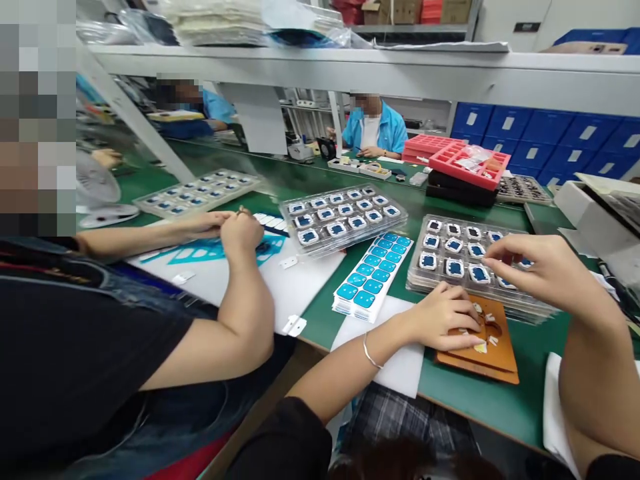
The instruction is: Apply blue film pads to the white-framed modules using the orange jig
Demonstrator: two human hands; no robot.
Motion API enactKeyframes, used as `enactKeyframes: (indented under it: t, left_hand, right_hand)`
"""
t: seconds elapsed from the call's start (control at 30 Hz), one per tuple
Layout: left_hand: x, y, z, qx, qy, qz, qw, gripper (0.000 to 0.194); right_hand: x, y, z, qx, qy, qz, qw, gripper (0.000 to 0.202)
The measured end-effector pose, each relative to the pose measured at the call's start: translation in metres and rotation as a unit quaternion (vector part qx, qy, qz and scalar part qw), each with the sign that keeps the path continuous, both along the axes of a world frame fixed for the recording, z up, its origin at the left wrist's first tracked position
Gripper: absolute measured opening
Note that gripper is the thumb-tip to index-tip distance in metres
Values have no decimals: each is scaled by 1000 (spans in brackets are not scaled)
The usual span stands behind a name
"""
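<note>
My left hand, with a thin bracelet at the wrist, rests with fingers stretched out on an orange plate. Small white and yellowish pieces lie on that plate, partly under my fingers. My right hand reaches over a stack of clear plastic trays. Its thumb and forefinger come together beside a white-framed part with a dark blue centre; anything between the fingertips is hidden. Similar parts sit in rows in the top tray, some covered by my right hand.
Blue-label sheets are stacked left of the trays, near another tray of parts. A co-worker's hands work over a white sheet at left. Red trays stand behind; a white box is at right.
</note>
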State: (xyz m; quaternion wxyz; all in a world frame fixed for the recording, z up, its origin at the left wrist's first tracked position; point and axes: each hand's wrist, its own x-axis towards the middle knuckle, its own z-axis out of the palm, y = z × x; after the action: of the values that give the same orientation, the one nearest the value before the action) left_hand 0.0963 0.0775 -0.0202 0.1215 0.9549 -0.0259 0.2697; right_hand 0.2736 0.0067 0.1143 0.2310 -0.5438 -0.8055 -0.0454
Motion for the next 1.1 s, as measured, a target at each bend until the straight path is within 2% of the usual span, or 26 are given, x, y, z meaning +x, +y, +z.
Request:
enactKeyframes:
  t: [0.13,0.23,0.3,0.37,0.43,0.5,0.57,0.6,0.67,0.83,1.1]
  left_hand:
    - [5,0,2,-4,20,6,1000,25]
    - [3,-7,9,-1,45,25,999,24]
    - [-10,-14,16,-6,46,37,998,23]
    - [-36,-19,20,-37,20,56,998,22]
    - [-70,-17,21,-97,-37,127,986,23]
    - [-104,-8,17,-123,-62,273,952,22]
    - [-131,6,10,-133,-6,420,898,25]
    - [-139,13,7,-150,42,474,867,28]
    - [-148,26,0,-181,115,527,822,35]
    - [-147,43,-1,-245,201,533,784,38]
    - [-143,50,8,-283,254,542,750,38]
  right_hand:
    - [5,6,-5,3,-14,2,1000,23]
    - [9,10,-6,4,-27,-14,1000,25]
    - [13,11,-7,9,-36,-30,999,26]
    - [17,10,-6,11,-36,-37,999,28]
    - [20,8,-5,8,-27,-39,999,29]
    - [23,8,-3,1,-19,-39,999,30]
    - [26,12,-3,-18,-15,-35,999,30]
    - [28,15,-4,-34,-12,-34,999,30]
    - [34,24,-8,-68,-10,-49,996,28]
    - [53,44,-18,-96,-31,-156,983,18]
    - [59,48,-17,-141,14,-166,976,16]
